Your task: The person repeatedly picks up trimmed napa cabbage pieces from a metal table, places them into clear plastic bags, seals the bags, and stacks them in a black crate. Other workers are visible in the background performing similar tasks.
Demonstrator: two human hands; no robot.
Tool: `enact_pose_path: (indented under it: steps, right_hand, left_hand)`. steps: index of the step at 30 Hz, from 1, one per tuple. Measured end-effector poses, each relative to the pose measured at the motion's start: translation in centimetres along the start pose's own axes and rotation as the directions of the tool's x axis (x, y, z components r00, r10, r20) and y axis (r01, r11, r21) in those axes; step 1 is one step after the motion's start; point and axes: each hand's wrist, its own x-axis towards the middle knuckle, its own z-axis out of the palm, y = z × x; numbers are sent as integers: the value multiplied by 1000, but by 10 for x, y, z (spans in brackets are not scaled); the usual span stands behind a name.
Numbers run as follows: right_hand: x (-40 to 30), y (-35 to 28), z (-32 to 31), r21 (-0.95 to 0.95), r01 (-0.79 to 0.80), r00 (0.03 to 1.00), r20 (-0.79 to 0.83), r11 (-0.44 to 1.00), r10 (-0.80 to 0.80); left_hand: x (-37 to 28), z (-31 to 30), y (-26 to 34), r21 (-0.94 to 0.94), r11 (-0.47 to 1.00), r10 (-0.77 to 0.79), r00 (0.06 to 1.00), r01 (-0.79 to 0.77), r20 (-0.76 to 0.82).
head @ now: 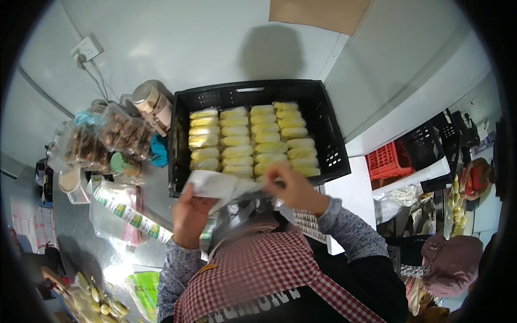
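My left hand (189,220) holds a strip of labels whose white back (212,183) faces up, stretched across the near rim of a black plastic crate (258,87). The strip's printed green-and-white length (133,218) trails off to the left over the table. At the strip's right end is my right hand (293,187), its fingers bent; motion blur hides whether they pinch it. Inside the crate, clear-wrapped packs of pale yellow-white napa cabbage hearts (234,141) lie in several columns, the nearest partly covered by the strip and my hands.
Left of the crate stand a beige flask (151,103), clear tubs of brown pieces (125,129) and a green-lidded jar (123,163). Clear plastic bags (115,198) lie on the metal table (157,194). At right are a red crate (387,159) and a person in a mauve top (452,264).
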Motion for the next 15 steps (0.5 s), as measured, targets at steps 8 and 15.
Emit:
enact_pose_path:
  steps: [8,15]
  right_hand:
    - [71,229,-165,343,-649,638,-241,679,732]
    - [114,321,-154,34,-758,607,-330,651,723]
  left_hand:
    - [-16,63,6,149,982,129,986,-112,-109]
    - [-48,47,-30,5,963,-268,962,269,-41]
